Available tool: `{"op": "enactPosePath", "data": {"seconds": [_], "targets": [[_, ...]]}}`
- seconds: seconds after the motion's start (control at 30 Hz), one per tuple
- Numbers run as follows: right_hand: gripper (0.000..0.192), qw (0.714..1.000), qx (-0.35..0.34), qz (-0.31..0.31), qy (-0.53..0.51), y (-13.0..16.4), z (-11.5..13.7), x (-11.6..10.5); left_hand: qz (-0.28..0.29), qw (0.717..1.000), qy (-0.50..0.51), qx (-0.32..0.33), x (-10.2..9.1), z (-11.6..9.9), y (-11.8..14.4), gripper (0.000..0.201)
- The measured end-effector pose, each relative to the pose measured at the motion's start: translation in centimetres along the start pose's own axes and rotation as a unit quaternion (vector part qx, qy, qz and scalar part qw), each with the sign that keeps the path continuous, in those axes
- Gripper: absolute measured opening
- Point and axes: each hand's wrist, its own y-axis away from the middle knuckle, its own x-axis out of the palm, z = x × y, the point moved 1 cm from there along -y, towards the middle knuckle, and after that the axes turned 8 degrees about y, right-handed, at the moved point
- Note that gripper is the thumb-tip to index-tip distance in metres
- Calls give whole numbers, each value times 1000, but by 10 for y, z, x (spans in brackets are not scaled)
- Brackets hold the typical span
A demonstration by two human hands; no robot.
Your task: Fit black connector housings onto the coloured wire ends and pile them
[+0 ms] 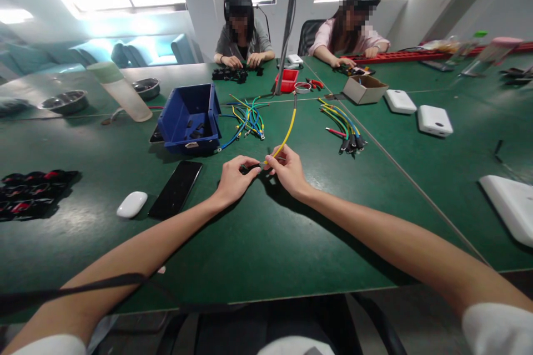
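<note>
On the worktop (250, 244) at left, a blue bin (179, 102) holds loose black pieces (197, 132); beside it, tangled wires (250, 116) with bare lugs look unworked. Near centre, the left hand's (234, 180) grip pinches a small black part (246, 167), the right hand's (290, 173) a yellow wire's (288, 134) near end; whether these are joined cannot be told. Farther right, bunched wires (347, 123) with black-covered ends seem finished.
</note>
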Motion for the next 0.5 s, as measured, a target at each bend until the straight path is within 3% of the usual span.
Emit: {"op": "enactPosePath", "data": {"seconds": [0.5], "targets": [[26, 1000, -4, 11, 6, 1, 3, 0, 0, 1000, 3, 11, 0, 1, 0, 14]]}}
